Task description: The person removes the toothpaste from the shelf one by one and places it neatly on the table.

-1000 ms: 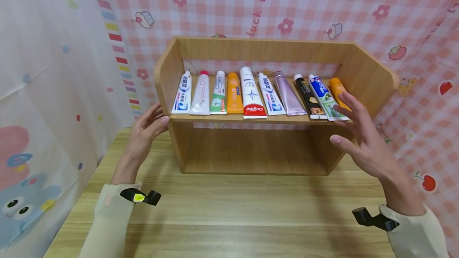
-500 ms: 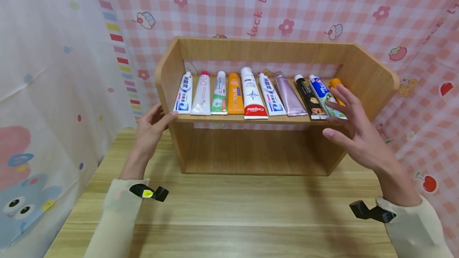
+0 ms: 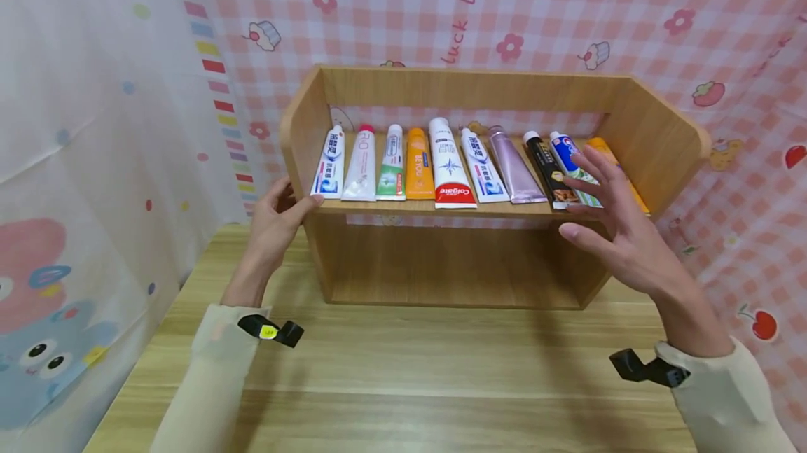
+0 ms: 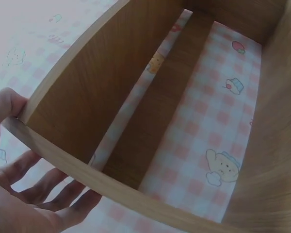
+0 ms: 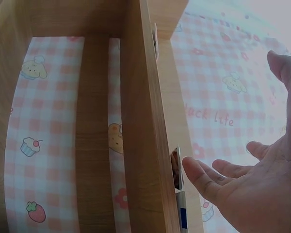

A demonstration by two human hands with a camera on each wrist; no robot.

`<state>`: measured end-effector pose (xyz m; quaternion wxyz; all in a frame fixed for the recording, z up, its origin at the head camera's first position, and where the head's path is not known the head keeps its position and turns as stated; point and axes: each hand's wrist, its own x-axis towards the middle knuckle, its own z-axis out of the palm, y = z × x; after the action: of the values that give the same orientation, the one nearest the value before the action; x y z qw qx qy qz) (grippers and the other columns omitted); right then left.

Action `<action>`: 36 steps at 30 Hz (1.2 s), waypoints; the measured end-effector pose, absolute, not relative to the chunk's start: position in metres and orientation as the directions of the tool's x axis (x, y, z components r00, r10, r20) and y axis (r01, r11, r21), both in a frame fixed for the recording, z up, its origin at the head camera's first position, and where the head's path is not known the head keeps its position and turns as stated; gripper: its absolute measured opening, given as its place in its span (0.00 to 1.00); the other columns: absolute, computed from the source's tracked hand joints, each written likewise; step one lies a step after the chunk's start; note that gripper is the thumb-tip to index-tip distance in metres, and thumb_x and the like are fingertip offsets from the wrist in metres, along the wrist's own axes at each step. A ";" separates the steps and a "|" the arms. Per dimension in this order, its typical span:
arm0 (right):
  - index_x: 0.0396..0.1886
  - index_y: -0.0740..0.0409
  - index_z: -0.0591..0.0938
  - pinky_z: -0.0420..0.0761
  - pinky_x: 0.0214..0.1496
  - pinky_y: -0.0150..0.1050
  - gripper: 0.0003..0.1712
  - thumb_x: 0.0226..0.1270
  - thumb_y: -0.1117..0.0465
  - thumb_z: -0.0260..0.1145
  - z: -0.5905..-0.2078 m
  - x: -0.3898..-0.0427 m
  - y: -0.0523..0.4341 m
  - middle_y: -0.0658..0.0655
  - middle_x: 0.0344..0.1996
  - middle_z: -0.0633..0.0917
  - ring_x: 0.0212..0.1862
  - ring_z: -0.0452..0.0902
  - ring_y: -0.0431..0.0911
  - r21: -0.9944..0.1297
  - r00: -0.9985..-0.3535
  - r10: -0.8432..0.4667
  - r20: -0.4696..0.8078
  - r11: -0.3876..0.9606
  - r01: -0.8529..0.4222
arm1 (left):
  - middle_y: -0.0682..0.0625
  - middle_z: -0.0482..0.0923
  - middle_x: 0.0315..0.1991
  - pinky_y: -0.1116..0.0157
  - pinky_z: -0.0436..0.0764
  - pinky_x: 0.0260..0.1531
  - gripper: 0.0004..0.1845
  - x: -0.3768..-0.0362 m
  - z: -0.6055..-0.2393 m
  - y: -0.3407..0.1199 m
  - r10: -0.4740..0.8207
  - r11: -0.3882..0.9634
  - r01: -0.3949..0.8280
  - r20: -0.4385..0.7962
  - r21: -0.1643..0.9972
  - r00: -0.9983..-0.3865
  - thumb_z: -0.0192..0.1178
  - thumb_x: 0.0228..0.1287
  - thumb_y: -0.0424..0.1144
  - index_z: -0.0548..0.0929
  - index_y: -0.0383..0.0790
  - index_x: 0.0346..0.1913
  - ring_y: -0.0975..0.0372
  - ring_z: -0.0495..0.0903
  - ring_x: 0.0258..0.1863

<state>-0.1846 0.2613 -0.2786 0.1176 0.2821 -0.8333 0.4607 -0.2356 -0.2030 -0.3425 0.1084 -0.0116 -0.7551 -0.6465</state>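
In the head view, a two-level wooden shelf (image 3: 460, 254) bears a row of toothpaste tubes on its upper board. My left hand (image 3: 272, 229) holds its left side panel, thumb at the board's front edge and fingers on the outer face. My right hand (image 3: 624, 229) hovers at the right end, fingers spread and holding nothing. Those fingers partly hide a blue-and-green tube (image 3: 563, 152) and an orange tube (image 3: 604, 148). Just left of them lies a black tube (image 3: 547, 169). The red-and-white Colgate tube (image 3: 450, 162) is mid-row.
Further left lie a white blue-lettered tube (image 3: 330, 162), a pink-capped tube (image 3: 360, 166) and several others. The shelf stands on a wood-grain table (image 3: 403, 369). Behind it hangs a pink checked cloth (image 3: 403, 12); a white patterned curtain (image 3: 94, 159) is at the left.
My left hand has shifted right and up, its thumb now over the board's front corner. The right hand has moved slightly left across the end tubes, fingers still spread. The tubes keep their places.
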 end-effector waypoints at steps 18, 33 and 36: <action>0.84 0.39 0.49 0.72 0.63 0.21 0.57 0.65 0.74 0.68 -0.270 -0.192 0.252 0.49 0.82 0.55 0.75 0.64 0.45 -0.679 -0.806 -0.395 0.441 0.441 -0.587 | 0.41 0.71 0.72 0.70 0.84 0.41 0.36 -0.238 -0.333 -0.213 -0.063 0.267 0.124 0.146 0.956 -0.987 0.66 0.67 0.47 0.68 0.50 0.77 0.49 0.75 0.63; 0.83 0.36 0.53 0.77 0.60 0.24 0.50 0.70 0.69 0.65 -0.254 -0.215 0.247 0.56 0.79 0.62 0.72 0.70 0.49 -0.800 -0.850 -0.411 0.329 0.358 -0.482 | 0.43 0.69 0.74 0.50 0.83 0.54 0.37 -0.236 -0.337 -0.214 -0.061 0.271 0.128 0.150 0.954 -0.987 0.65 0.68 0.47 0.67 0.54 0.78 0.48 0.74 0.65; 0.83 0.36 0.53 0.76 0.60 0.24 0.50 0.70 0.69 0.65 -0.252 -0.219 0.247 0.57 0.79 0.62 0.71 0.71 0.47 -0.810 -0.852 -0.417 0.318 0.348 -0.472 | 0.44 0.70 0.73 0.50 0.84 0.54 0.36 -0.236 -0.338 -0.213 -0.064 0.278 0.135 0.158 0.951 -0.985 0.66 0.68 0.47 0.67 0.54 0.77 0.48 0.75 0.65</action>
<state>-0.2190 0.2471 -0.2517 0.0277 0.2708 -0.8206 0.5026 -0.2364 -0.2131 -0.3375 0.0828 -0.0221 -0.7950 -0.6006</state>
